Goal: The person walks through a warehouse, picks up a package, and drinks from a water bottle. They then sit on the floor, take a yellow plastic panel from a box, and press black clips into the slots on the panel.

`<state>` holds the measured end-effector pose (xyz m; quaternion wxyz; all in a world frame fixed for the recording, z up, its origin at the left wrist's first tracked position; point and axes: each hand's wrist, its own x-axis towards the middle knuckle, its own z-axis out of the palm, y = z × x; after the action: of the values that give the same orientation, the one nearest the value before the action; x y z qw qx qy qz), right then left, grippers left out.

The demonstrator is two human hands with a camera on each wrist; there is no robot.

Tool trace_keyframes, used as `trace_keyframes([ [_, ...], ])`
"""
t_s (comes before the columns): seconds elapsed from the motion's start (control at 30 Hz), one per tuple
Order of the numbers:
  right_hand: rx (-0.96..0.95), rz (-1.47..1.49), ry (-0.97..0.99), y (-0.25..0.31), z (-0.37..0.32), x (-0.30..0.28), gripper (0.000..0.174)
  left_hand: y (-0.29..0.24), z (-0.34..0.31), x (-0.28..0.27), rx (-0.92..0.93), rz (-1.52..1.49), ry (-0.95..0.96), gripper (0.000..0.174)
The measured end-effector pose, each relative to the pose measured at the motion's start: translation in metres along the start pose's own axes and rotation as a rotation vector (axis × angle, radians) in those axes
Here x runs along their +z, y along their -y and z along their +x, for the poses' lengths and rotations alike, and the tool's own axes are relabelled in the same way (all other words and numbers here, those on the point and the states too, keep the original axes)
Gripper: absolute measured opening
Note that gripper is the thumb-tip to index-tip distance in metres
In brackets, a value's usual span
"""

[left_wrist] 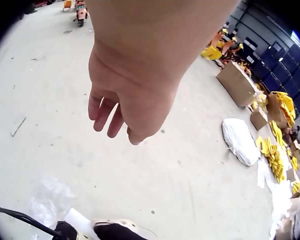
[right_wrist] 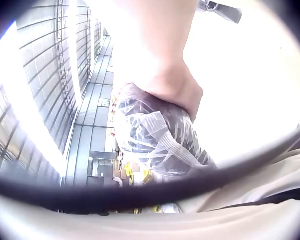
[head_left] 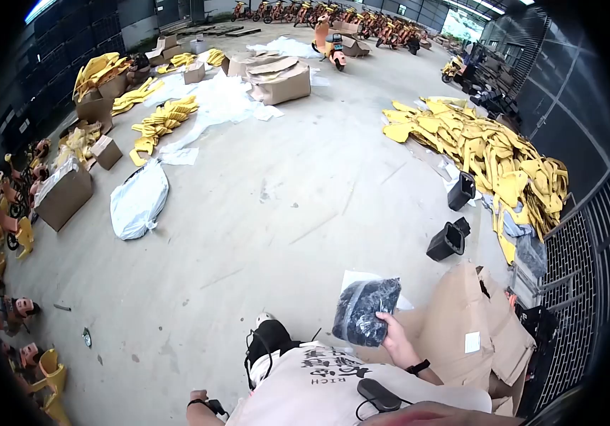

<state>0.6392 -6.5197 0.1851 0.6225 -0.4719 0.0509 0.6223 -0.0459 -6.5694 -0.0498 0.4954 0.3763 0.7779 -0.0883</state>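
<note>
My right hand (head_left: 394,336) grips the lower right edge of a dark item in clear plastic wrap (head_left: 367,311), thumb on top, in front of my torso. In the right wrist view the hand (right_wrist: 177,87) holds the same wrapped bundle (right_wrist: 157,135), with its fingers partly hidden. My left hand (head_left: 198,395) is low beside the body, apart from the bundle. The left wrist view shows that hand (left_wrist: 127,100) hanging over the floor with loosely bent fingers and nothing in them.
A large cardboard box (head_left: 461,326) stands close on the right, with two black bins (head_left: 447,241) and a heap of yellow parts (head_left: 482,149) beyond. A white bag (head_left: 139,199) and cardboard boxes (head_left: 65,194) lie to the left. Scooters (head_left: 330,47) stand farther back.
</note>
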Motion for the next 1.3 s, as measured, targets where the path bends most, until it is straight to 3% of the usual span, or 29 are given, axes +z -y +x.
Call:
trace_keyframes([
  [0.07,-0.024,0.016,-0.043,0.026,0.050,0.034,0.037,-0.050,-0.009,-0.008,-0.143,0.178,0.060,0.038],
  [0.2,-0.090,0.104,-0.082,0.072,0.172,0.069,0.037,-0.218,0.074,-0.043,-0.102,0.414,0.105,0.046],
  [0.27,-0.135,0.173,-0.118,0.099,0.225,0.080,0.038,-0.342,0.151,-0.075,0.050,0.609,0.116,0.050],
  [0.3,-0.137,0.196,-0.132,0.117,0.248,0.090,0.038,-0.399,0.216,-0.089,0.399,1.145,0.210,0.031],
  [0.33,-0.171,0.231,-0.133,0.128,0.266,0.096,0.038,-0.456,0.302,-0.091,0.183,0.539,0.011,0.035],
  [0.37,-0.208,0.268,-0.133,0.141,0.283,0.104,0.037,-0.567,0.311,-0.105,0.124,0.108,-0.133,0.041],
  [0.4,-0.231,0.303,-0.131,0.156,0.299,0.115,0.036,-0.674,0.323,-0.120,0.396,0.160,-0.257,0.044],
  [0.43,-0.256,0.309,-0.169,0.171,0.319,0.121,0.037,-0.777,0.350,-0.130,0.559,0.103,-0.259,0.046],
  [0.47,-0.268,0.335,-0.191,0.187,0.339,0.129,0.038,-0.884,0.369,-0.137,0.612,-0.012,-0.186,0.049],
  [0.53,-0.260,0.375,-0.247,0.224,0.386,0.138,0.037,-1.080,0.352,-0.148,0.918,-0.125,-0.120,0.051],
  [0.6,-0.279,0.391,-0.258,0.261,0.436,0.151,0.038,-1.223,0.274,-0.162,1.131,-0.191,-0.019,0.049],
  [0.67,-0.277,0.418,-0.243,0.306,0.497,0.152,0.038,-1.319,0.252,-0.167,1.224,-0.238,0.140,0.050],
  [0.77,-0.294,0.444,-0.296,0.381,0.580,0.178,0.037,-1.367,0.325,-0.158,1.063,-0.166,0.113,0.050],
  [0.83,-0.270,0.464,-0.312,0.427,0.629,0.183,0.036,-1.331,0.372,-0.158,0.797,-0.028,0.069,0.051],
  [0.9,-0.289,0.409,-0.319,0.478,0.677,0.198,0.037,-1.260,0.445,-0.157,0.560,0.155,-0.001,0.053],
  [1.0,-0.260,0.365,-0.347,0.555,0.743,0.247,0.039,-1.185,0.425,-0.180,0.031,0.105,0.173,0.048],
  [1.07,-0.224,0.356,-0.374,0.590,0.793,0.253,0.040,-1.147,0.435,-0.188,-0.299,0.101,0.126,0.044],
  [1.1,-0.218,0.352,-0.375,0.608,0.823,0.262,0.041,-1.183,0.408,-0.203,-0.372,0.329,0.141,0.045],
  [1.13,-0.194,0.368,-0.353,0.625,0.852,0.276,0.042,-1.122,0.482,-0.212,0.012,0.811,0.305,0.047],
  [1.17,-0.216,0.367,-0.332,0.637,0.880,0.287,0.043,-1.135,0.506,-0.212,-0.323,0.493,0.270,0.050],
  [1.23,-0.222,0.411,-0.396,0.661,0.933,0.306,0.042,-1.194,0.563,-0.219,-0.342,0.358,0.218,0.048],
  [1.27,-0.235,0.414,-0.405,0.671,0.958,0.313,0.042,-1.276,0.571,-0.225,-0.361,0.307,0.191,0.044],
  [1.3,-0.235,0.467,-0.423,0.680,0.982,0.318,0.040,-1.393,0.551,-0.235,-0.379,0.256,0.162,0.041],
])
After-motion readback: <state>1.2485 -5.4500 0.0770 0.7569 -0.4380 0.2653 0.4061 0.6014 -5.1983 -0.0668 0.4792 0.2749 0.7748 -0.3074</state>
